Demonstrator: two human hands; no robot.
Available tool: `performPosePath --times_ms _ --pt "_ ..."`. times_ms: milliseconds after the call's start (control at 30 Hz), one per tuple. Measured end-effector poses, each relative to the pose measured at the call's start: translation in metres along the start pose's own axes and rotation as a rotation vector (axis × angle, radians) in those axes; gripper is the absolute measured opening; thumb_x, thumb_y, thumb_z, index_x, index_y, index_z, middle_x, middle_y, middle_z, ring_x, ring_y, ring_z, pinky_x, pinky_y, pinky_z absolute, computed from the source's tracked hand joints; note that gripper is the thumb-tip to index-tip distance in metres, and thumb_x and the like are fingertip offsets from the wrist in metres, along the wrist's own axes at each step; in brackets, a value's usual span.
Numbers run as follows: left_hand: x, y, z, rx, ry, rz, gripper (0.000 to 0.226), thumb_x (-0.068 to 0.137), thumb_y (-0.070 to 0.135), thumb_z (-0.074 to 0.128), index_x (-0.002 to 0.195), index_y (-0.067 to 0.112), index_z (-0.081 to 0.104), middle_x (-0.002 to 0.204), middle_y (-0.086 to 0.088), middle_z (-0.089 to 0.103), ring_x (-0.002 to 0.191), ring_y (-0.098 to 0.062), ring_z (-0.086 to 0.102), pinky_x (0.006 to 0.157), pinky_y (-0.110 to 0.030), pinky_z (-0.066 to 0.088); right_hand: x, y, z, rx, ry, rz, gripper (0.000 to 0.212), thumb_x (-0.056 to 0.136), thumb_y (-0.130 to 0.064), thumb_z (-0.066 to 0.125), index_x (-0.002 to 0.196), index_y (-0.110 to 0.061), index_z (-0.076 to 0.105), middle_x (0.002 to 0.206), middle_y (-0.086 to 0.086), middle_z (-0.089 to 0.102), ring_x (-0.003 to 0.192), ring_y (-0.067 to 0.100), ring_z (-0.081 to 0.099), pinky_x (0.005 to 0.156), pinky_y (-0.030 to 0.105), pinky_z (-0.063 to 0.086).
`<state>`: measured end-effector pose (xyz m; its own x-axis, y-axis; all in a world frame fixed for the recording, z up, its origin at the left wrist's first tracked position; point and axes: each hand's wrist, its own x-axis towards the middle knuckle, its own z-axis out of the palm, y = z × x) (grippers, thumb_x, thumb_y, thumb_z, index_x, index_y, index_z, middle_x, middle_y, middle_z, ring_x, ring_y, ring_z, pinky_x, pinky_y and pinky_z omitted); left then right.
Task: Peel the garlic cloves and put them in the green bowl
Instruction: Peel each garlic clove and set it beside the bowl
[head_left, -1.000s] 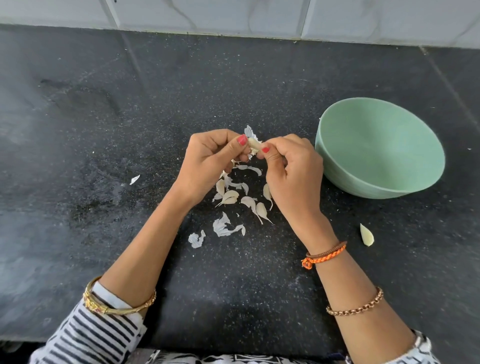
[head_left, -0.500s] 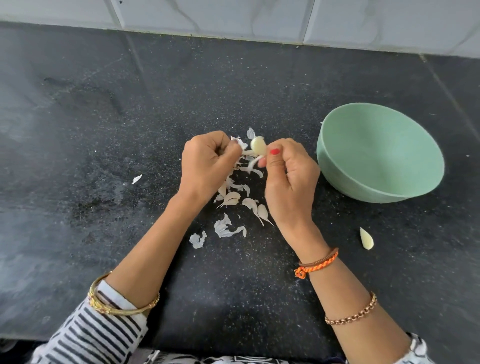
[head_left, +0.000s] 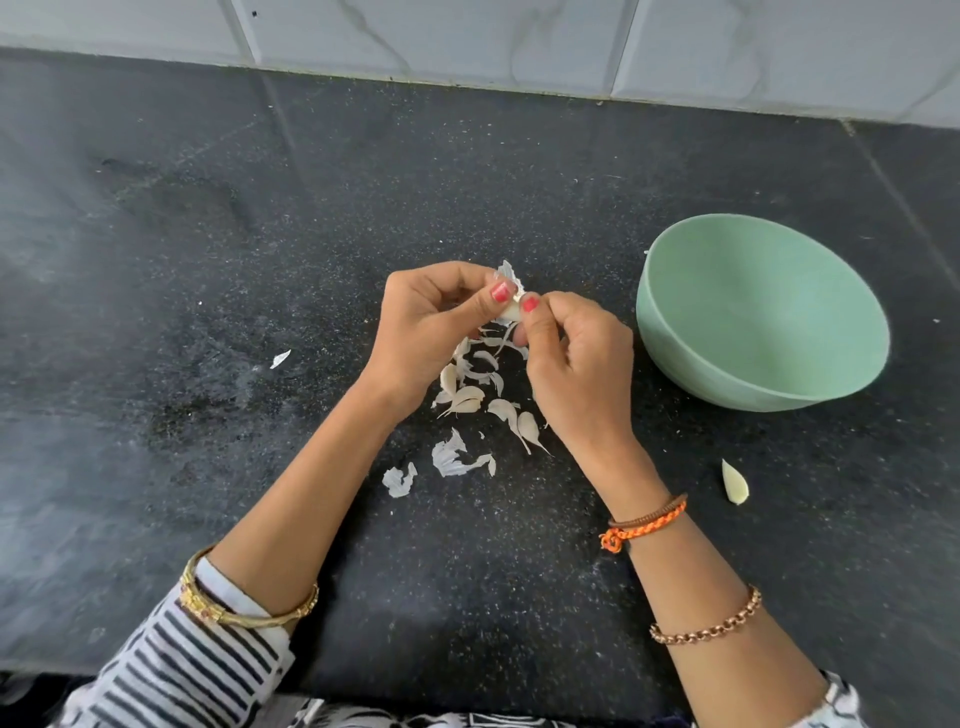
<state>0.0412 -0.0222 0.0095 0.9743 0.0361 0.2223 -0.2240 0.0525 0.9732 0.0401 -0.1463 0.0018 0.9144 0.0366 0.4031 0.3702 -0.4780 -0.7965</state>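
The garlic clove (head_left: 511, 312) is pinched between both thumbs above the middle of the black counter (head_left: 208, 260), a papery flap of skin (head_left: 506, 273) standing up behind it. Half a second ago the left hand (head_left: 431, 325) had drawn away with a strip; now it has closed back against the right hand (head_left: 576, 364), so peeling seems unfinished. The green bowl (head_left: 675, 343) waits just right, apparently empty; a peeled clove (head_left: 734, 483) lies nearer the front edge, peelings (head_left: 467, 400) beneath the hands.

Two hands (head_left: 434, 322) (head_left: 574, 358); one green bowl (head_left: 675, 332); one held garlic clove (head_left: 511, 312); one peeled clove (head_left: 735, 484) on the worktop (head_left: 260, 208); many skin scraps (head_left: 452, 460).
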Motion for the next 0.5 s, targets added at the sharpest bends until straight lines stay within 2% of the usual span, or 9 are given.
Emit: performPosePath --times_ms 100,167,267,367,400,500 --pt "0.002 0.001 -0.003 -0.081 -0.032 -0.054 0.013 0.078 0.012 0.065 0.069 0.019 0.072 0.063 0.01 0.067 0.057 0.001 0.055 0.055 -0.012 0.042 0.0 -0.002 0.0 0.137 -0.051 0.05 0.033 0.09 -0.024 0.043 0.059 -0.019 0.052 0.045 -0.017 0.046 0.045 0.003 0.043 0.049 0.014 0.028" --pt "0.004 0.0 -0.007 -0.109 -0.056 -0.072 0.017 0.078 0.011 0.068 0.067 0.023 0.074 0.064 0.009 0.068 0.06 -0.003 0.056 0.058 -0.015 0.043 0.0 -0.004 0.0 0.301 -0.096 0.109 0.038 0.093 -0.018 0.045 0.056 -0.02 0.049 0.04 -0.017 0.044 0.039 0.002 0.038 0.045 0.01 0.026" --pt "0.004 0.0 -0.01 -0.177 -0.059 -0.111 0.004 0.068 0.029 0.072 0.065 0.025 0.073 0.066 0.01 0.068 0.062 -0.004 0.056 0.06 -0.016 0.044 0.0 -0.007 0.0 0.506 -0.108 0.185 0.043 0.096 -0.01 0.045 0.054 -0.017 0.049 0.046 -0.012 0.044 0.046 0.0 0.036 0.05 0.01 0.03" --pt "0.005 0.0 -0.01 -0.205 -0.004 -0.128 0.007 0.062 0.033 0.07 0.062 0.026 0.073 0.064 0.01 0.067 0.06 -0.001 0.056 0.057 -0.014 0.044 0.001 -0.008 -0.002 0.469 -0.062 0.127 0.034 0.091 -0.017 0.048 0.058 -0.02 0.054 0.052 -0.005 0.049 0.05 0.002 0.039 0.052 0.015 0.033" --pt "0.004 0.0 -0.009 -0.192 0.01 -0.12 0.004 0.064 0.029 0.072 0.062 0.026 0.073 0.063 0.01 0.067 0.059 -0.001 0.056 0.056 -0.014 0.044 0.001 -0.007 -0.002 0.424 -0.045 0.106 0.031 0.09 -0.016 0.051 0.061 -0.022 0.059 0.055 -0.007 0.055 0.051 0.001 0.044 0.052 0.016 0.036" --pt "0.004 -0.003 -0.006 -0.148 0.094 -0.098 0.015 0.074 0.017 0.069 0.062 0.026 0.073 0.064 0.01 0.068 0.059 0.0 0.055 0.054 -0.014 0.042 0.001 -0.004 -0.005 0.432 0.009 0.172 0.017 0.086 -0.008 0.063 0.078 -0.022 0.07 0.069 -0.009 0.066 0.066 0.003 0.058 0.065 0.019 0.047"
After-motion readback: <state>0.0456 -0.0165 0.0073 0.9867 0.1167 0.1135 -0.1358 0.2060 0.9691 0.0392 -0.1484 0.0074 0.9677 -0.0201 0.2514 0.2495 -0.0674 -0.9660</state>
